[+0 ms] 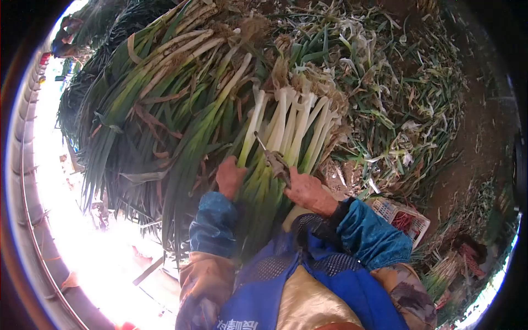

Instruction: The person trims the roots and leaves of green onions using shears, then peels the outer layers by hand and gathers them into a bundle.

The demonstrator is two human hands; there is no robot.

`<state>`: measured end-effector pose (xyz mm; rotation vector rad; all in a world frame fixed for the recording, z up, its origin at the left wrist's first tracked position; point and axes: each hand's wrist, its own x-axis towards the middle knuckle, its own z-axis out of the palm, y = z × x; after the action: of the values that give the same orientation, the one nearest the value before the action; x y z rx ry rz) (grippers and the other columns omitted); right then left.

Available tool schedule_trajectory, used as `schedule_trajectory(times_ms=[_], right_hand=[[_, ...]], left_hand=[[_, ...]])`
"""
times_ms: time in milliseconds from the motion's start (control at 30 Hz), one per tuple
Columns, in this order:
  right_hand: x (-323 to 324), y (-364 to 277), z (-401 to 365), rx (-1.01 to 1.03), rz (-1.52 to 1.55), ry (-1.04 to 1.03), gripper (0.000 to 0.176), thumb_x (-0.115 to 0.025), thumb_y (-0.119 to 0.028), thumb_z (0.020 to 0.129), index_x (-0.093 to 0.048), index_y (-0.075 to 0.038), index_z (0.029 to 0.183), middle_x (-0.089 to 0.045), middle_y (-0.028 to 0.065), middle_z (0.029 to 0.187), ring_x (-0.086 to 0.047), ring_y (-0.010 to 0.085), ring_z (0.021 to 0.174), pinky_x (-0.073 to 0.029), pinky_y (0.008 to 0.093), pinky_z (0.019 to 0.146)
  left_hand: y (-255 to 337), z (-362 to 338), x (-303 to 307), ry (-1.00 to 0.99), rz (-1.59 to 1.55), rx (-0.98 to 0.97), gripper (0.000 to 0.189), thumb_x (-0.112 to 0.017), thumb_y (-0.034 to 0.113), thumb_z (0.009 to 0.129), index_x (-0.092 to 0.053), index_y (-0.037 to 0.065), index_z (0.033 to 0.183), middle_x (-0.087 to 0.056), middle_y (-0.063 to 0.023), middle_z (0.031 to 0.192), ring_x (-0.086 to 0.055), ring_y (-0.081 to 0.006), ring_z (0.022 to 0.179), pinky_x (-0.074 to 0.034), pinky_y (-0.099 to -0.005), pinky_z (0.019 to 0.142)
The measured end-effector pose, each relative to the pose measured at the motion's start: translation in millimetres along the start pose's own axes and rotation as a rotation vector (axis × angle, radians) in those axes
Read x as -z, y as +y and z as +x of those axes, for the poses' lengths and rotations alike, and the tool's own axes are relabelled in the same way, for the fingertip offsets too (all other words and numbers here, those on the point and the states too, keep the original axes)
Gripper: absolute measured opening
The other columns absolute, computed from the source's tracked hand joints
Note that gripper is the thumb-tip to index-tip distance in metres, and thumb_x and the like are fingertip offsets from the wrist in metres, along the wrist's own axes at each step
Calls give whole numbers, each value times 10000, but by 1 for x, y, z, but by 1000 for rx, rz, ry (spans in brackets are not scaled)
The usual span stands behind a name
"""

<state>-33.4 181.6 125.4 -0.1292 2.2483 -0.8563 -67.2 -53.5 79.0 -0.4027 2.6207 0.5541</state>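
My left hand (230, 177) is closed around the stem of a leek (254, 124), at the left edge of a row of cleaned leeks. My right hand (309, 191) grips a small tool with a thin metal tip and a handle that looks wrapped in cloth (278, 164). The tip points up and left, over the stems. Beneath both hands lie the cleaned leeks (300, 124), white shanks and roots away from me, green leaves toward my body. Part of the tool's handle is hidden in my fist.
Left of my hands is a large heap of untrimmed leeks (143, 110) with dry leaves. Peeled leaf scraps (385, 104) cover the ground at the right. A white plastic crate (421, 223) with red strands stands beside my right sleeve. Another person (66, 38) is at the far upper left.
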Motion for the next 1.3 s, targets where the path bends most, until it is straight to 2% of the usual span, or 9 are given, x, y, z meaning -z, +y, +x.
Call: schedule_trajectory(times_ms=[233, 400, 433, 700, 900, 1000, 1133, 1267, 1300], right_hand=[[13, 26, 68, -65, -7, 171, 419, -554, -273, 759, -398, 33, 999, -588, 266, 745, -582, 444, 754, -456, 509, 687], [-8, 70, 110, 286, -155, 346, 352, -561, -266, 744, -473, 15, 938, -596, 245, 781, -589, 405, 746, -472, 487, 643], [10, 50, 103, 83, -61, 214, 343, -561, -271, 743, -494, 9, 930, -593, 243, 821, -589, 403, 776, -471, 488, 651], [53, 25, 53, 55, 53, 159, 443, -556, -269, 753, -406, 61, 1009, -573, 299, 773, -568, 453, 768, -440, 523, 664], [20, 41, 33, 247, -25, 34, 457, -553, -289, 765, -415, 74, 1005, -567, 288, 715, -571, 453, 728, -442, 527, 647], [19, 98, 77, 86, -48, 118, 509, -562, -361, 769, -427, 59, 1022, -569, 269, 695, -573, 444, 707, -444, 515, 626], [70, 63, 60, -13, 6, 255, 499, -563, -364, 767, -448, 50, 1019, -572, 275, 716, -575, 436, 712, -441, 513, 632], [21, 39, 38, 57, -78, 44, 447, -569, -321, 759, -459, 41, 997, -579, 273, 744, -577, 436, 736, -445, 509, 648], [18, 41, 38, 62, -65, 28, 440, -576, -304, 755, -447, 36, 1003, -581, 271, 752, -577, 437, 744, -446, 508, 650]], left_hand=[[9, 0, -12, -9, -30, -19, 440, -680, 250, 586, -608, 52, 971, -633, -192, 932, -602, -353, 894, -472, -427, 757], [3, -2, -28, 49, -15, -143, 454, -702, 309, 607, -599, 81, 986, -629, -161, 874, -599, -347, 821, -474, -418, 720], [-15, 3, -43, 106, -73, -236, 464, -708, 331, 614, -594, 91, 995, -623, -152, 849, -595, -345, 788, -474, -417, 703], [7, 9, -73, 98, 22, -377, 471, -695, 355, 652, -566, 3, 937, -578, -215, 898, -556, -382, 846, -456, -444, 716], [32, -10, -73, -321, 70, -381, 599, -696, 402, 690, -502, -51, 1030, -526, -269, 986, -516, -398, 956, -439, -450, 780], [17, -17, -110, -115, 72, -443, 611, -695, 390, 701, -489, -55, 1066, -519, -273, 998, -504, -393, 982, -435, -452, 801], [32, -21, -87, -213, 107, -391, 620, -676, 394, 717, -479, -35, 1119, -519, -257, 1033, -499, -383, 1004, -435, -461, 813], [0, 26, -64, -374, 101, -434, 447, -612, 340, 758, -548, 14, 1057, -541, -220, 1096, -527, -356, 991, -437, -457, 808], [15, 35, -22, -241, 119, -145, 408, -612, 324, 753, -565, 4, 1002, -555, -214, 1042, -538, -350, 954, -440, -452, 789]])
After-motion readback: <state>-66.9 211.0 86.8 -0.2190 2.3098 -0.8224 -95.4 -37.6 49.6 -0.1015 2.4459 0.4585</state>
